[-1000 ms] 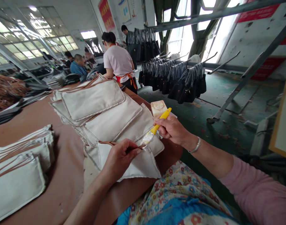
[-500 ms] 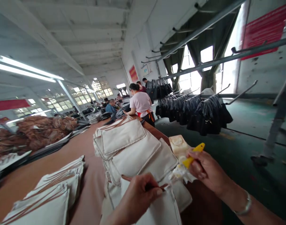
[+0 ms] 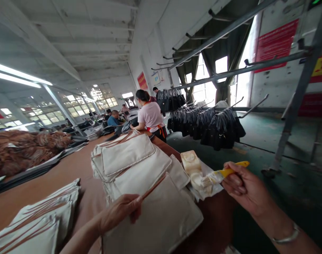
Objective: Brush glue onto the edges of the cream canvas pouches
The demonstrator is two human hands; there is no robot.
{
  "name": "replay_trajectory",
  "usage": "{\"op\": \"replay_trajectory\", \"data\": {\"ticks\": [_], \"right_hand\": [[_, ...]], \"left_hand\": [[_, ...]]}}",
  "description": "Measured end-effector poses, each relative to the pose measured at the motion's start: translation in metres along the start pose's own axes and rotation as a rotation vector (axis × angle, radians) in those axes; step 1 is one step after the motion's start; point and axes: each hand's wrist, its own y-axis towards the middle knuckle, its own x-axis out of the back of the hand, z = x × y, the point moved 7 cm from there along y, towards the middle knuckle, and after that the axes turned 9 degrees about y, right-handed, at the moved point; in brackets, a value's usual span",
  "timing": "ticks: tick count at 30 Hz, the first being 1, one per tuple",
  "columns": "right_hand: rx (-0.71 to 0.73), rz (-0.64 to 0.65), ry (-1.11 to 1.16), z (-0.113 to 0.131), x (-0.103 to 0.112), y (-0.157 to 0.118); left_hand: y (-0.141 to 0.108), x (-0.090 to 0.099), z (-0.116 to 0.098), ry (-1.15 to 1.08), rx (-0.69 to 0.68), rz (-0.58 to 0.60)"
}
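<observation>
One brown table spreads beneath both hands. It bears two piles of cream pouches: a far pile beyond the left hand, a side pile left of it. That hand, back upward, pinches one cream pouch by its brown edge. One pale container lies left of the right hand, whose curled fingers hold one yellow-handled brush pointing leftward.

Brush handle is smooth plastic, kinda glossy, and the bristles look caked in pasty gunk. Pouches look like matt cloth, rough edges. Tabletop is smooth, faintly shiny (leather-ish, can't swear to it). Bracelet is polished metal, rack duller metal.
</observation>
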Motion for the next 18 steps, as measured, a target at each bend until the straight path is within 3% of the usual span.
{"op": "replay_trajectory", "data": {"ticks": [3,6,12,14,18], "right_hand": [[-0.042,-0.031,-0.012,-0.012,0.014,-0.004],[-0.082,-0.058,-0.055,-0.021,0.024,-0.007],[-0.119,-0.063,-0.078,-0.037,0.03,-0.004],[-0.132,-0.052,-0.08,-0.045,0.026,-0.002],[-0.159,-0.05,-0.105,-0.065,0.018,0.0]], "left_hand": [[0.021,-0.028,0.052,0.224,0.041,-0.008],[0.037,-0.038,0.072,0.514,0.1,-0.148],[0.059,-0.032,0.056,0.821,0.316,-0.545],[0.069,-0.037,0.043,0.886,0.306,-0.607],[0.094,-0.046,0.03,0.793,0.352,-0.622]]}}
